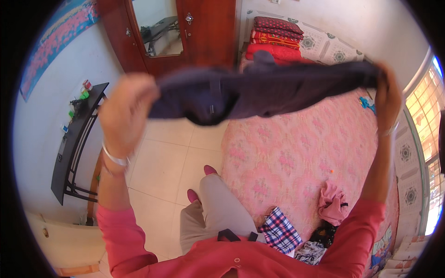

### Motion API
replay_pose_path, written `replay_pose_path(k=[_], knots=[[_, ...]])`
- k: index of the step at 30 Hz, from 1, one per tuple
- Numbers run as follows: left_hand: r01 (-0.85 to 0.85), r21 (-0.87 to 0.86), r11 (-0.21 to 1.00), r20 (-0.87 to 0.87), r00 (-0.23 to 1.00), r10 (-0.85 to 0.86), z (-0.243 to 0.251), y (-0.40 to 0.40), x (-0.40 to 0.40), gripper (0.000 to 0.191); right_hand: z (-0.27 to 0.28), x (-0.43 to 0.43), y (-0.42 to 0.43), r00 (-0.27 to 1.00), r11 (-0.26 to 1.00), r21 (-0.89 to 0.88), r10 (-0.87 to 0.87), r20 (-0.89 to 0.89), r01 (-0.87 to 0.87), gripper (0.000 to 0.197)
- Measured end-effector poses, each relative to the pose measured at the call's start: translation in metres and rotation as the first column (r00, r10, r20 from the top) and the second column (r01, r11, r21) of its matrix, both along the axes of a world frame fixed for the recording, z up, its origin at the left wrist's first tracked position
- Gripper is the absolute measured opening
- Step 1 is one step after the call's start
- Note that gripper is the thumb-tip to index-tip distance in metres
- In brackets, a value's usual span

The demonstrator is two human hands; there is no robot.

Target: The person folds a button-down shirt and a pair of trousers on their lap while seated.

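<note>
A dark garment, blurred by motion, is stretched in the air in front of me. My left hand grips its left end, and my right hand grips the right end. What kind of garment it is, I cannot tell. Below and behind it lies a bed with a pink floral cover. Beside my lap on the bed rests a folded plaid cloth. A crumpled pink garment lies farther right, with a black patterned cloth and a grey patterned cloth near it.
Folded bedding is stacked at the bed's far end. A wooden wardrobe with a mirror stands at the back. Along the left wall is a narrow black table holding small items. A barred window is at the right.
</note>
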State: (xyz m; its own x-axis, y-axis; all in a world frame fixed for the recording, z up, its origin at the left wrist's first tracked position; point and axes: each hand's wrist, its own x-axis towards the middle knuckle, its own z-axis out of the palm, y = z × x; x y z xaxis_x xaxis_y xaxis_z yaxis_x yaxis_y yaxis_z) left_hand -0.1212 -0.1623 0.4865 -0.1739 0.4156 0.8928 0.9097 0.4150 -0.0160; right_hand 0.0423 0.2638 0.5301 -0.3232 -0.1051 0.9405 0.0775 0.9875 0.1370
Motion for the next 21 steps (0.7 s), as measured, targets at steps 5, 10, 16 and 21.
replay_pose_path(k=[5,10,16,21], knots=[[0.299,-0.314,0.901,0.242,0.943,-0.229,-0.147,-0.026,0.06,0.019,-0.192,0.108,-0.031,0.939,0.975,-0.162,-0.091,0.332,0.152,0.021],[0.548,-0.509,0.664,0.51,0.813,-0.281,-0.259,-0.021,0.127,0.013,-0.395,0.205,-0.063,0.751,0.778,-0.46,-0.023,0.66,0.428,0.019],[0.614,-0.517,0.596,0.573,0.766,-0.291,-0.282,0.001,0.158,0.01,-0.486,0.25,-0.085,0.528,0.581,-0.502,0.141,0.837,0.641,0.018],[0.547,-0.425,0.721,0.691,0.711,-0.132,-0.3,-0.009,0.145,0.014,-0.483,0.23,-0.093,0.579,0.612,-0.573,0.221,0.785,0.544,0.024]])
